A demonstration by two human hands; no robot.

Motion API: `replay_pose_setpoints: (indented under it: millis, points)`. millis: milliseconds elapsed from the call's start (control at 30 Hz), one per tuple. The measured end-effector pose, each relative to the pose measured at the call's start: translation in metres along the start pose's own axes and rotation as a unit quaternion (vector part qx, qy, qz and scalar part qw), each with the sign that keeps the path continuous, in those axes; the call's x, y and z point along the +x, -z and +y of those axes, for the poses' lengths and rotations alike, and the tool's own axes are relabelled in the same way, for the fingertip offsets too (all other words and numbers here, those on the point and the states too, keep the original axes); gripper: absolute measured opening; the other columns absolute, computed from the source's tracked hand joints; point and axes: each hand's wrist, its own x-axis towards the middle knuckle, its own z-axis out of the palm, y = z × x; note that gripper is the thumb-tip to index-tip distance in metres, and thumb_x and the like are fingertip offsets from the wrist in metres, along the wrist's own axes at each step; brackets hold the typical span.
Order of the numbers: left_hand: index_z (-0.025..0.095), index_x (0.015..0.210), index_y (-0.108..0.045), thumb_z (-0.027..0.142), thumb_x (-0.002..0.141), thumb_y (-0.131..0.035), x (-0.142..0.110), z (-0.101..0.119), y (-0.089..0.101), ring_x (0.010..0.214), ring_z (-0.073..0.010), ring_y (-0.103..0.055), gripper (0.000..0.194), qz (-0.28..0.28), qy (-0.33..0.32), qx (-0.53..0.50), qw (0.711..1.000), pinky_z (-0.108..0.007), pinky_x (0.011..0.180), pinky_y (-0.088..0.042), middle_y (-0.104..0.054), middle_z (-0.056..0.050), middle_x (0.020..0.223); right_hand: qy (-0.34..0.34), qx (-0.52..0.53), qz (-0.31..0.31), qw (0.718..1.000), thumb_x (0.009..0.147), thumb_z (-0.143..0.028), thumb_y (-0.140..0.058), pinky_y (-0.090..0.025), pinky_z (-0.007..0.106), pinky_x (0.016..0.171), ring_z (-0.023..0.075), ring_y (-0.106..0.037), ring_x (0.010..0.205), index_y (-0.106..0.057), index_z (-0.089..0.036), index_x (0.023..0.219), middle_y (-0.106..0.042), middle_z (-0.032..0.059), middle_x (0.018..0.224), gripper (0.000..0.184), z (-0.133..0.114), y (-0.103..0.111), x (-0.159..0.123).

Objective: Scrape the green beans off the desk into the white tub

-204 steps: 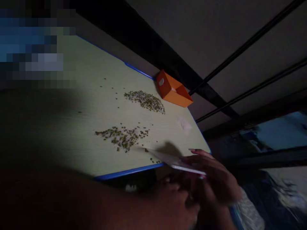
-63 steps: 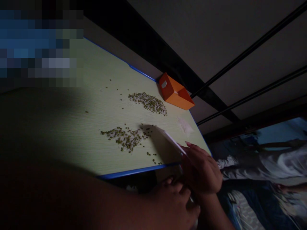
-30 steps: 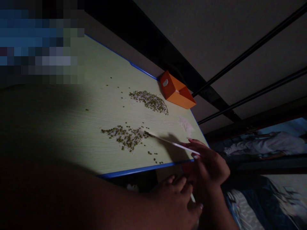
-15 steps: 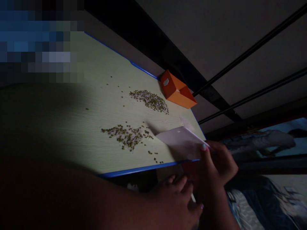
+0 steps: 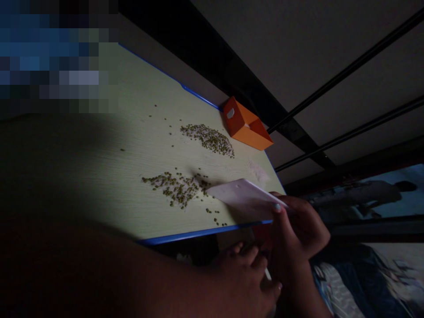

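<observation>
"So, what are your hands doing?"

"They're near each other, each by itself. My right hand has a white card pinched between thumb and fingers, tilted over the near side of the pale bench. My left hand is lower in view, off the bench's near edge, its back toward me and its fingers bent. Something white shows beside its thumb, but I can't tell what that is, or whether I'm gripping it."

"Where does the card reach?"

"One corner points left, to the right end of a loose pile of mung beans and pale grains. I can't tell whether that corner touches the bench."

"And around it?"

"A second, denser pile of beans and grains lies farther from me, with stray beans to its left. Just beside it, at the far edge, stands an open orange box. A small pale patch lies between box and card. Beyond, at right, is a dim person in pale clothing."
</observation>
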Motion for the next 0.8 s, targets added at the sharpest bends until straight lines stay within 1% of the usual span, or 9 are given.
replay_pose_setpoints:
  millis: [67, 133, 267, 367, 500, 567, 700, 800]
  points:
    - [0.036, 0.114, -0.061, 0.037, 0.090, -0.033, 0.000, 0.000, 0.000, 0.099, -0.0265, -0.064, 0.038, 0.000, 0.000, -0.002, 1.000, -0.040, 0.076, -0.051, -0.067, -0.008, 0.114, 0.000, 0.020, -0.005, 1.000, 0.083, -0.016, -0.068, -0.058, 0.029, 0.064, 0.0177, -0.072, 0.071, -0.070, -0.022, 0.086, -0.074, 0.0011, 0.077, 0.007, 0.001, 0.002, -0.001]
    - [0.035, 0.115, -0.061, 0.038, 0.089, -0.033, 0.000, 0.000, 0.000, 0.099, -0.0265, -0.064, 0.038, -0.004, 0.000, -0.005, 1.000, -0.040, 0.075, -0.051, -0.067, -0.008, 0.113, 0.005, 0.031, 0.001, 0.999, 0.082, -0.017, -0.069, -0.059, 0.032, 0.065, 0.0195, -0.072, 0.072, -0.070, -0.022, 0.085, -0.074, 0.0010, 0.075, 0.005, 0.002, 0.003, -0.003]
    - [0.034, 0.117, -0.060, 0.040, 0.089, -0.035, 0.001, 0.000, 0.004, 0.100, -0.0275, -0.062, 0.038, -0.029, 0.001, -0.018, 0.999, -0.041, 0.077, -0.050, -0.067, -0.009, 0.110, 0.018, 0.035, 0.025, 0.999, 0.082, -0.017, -0.069, -0.060, 0.035, 0.064, 0.0210, -0.073, 0.071, -0.070, -0.021, 0.085, -0.072, 0.0010, 0.072, 0.005, 0.004, 0.008, -0.004]
    - [0.035, 0.117, -0.061, 0.039, 0.089, -0.035, 0.001, 0.000, 0.006, 0.103, -0.0276, -0.062, 0.038, -0.039, 0.005, -0.022, 0.999, -0.041, 0.078, -0.049, -0.066, -0.010, 0.113, 0.020, 0.032, 0.034, 0.999, 0.081, -0.016, -0.070, -0.060, 0.035, 0.062, 0.0216, -0.073, 0.069, -0.070, -0.021, 0.086, -0.073, 0.0020, 0.072, 0.007, 0.006, 0.014, -0.005]
    - [0.035, 0.117, -0.060, 0.039, 0.090, -0.032, 0.001, 0.002, 0.007, 0.104, -0.0279, -0.063, 0.039, -0.036, 0.004, -0.012, 0.999, -0.041, 0.077, -0.051, -0.067, -0.010, 0.113, 0.009, 0.001, 0.012, 1.000, 0.083, -0.020, -0.069, -0.061, 0.037, 0.060, 0.0232, -0.073, 0.069, -0.069, -0.020, 0.083, -0.072, 0.0030, 0.071, 0.000, 0.008, 0.023, -0.008]
    - [0.036, 0.117, -0.059, 0.038, 0.090, -0.030, 0.000, 0.002, 0.007, 0.105, -0.0279, -0.063, 0.040, -0.035, 0.006, -0.008, 0.999, -0.041, 0.077, -0.052, -0.066, -0.009, 0.115, 0.005, -0.003, 0.004, 1.000, 0.083, -0.022, -0.068, -0.061, 0.038, 0.060, 0.0237, -0.073, 0.070, -0.068, -0.020, 0.082, -0.072, 0.0029, 0.070, 0.002, 0.009, 0.025, -0.010]
    - [0.034, 0.120, -0.057, 0.040, 0.089, -0.031, -0.001, 0.001, 0.007, 0.108, -0.0289, -0.063, 0.041, -0.046, 0.001, -0.009, 0.999, -0.042, 0.079, -0.054, -0.064, -0.010, 0.122, 0.002, 0.019, -0.003, 1.000, 0.084, -0.022, -0.067, -0.061, 0.040, 0.062, 0.0242, -0.073, 0.073, -0.068, -0.020, 0.083, -0.072, 0.0028, 0.071, 0.002, 0.008, 0.025, -0.012]
    - [0.034, 0.122, -0.057, 0.039, 0.090, -0.030, 0.000, 0.000, 0.007, 0.111, -0.0299, -0.061, 0.042, -0.054, -0.001, -0.012, 0.998, -0.044, 0.081, -0.054, -0.064, -0.011, 0.122, 0.009, 0.020, -0.011, 1.000, 0.084, -0.022, -0.066, -0.061, 0.041, 0.063, 0.0241, -0.073, 0.073, -0.068, -0.021, 0.084, -0.072, 0.0028, 0.072, 0.002, 0.007, 0.022, -0.013]
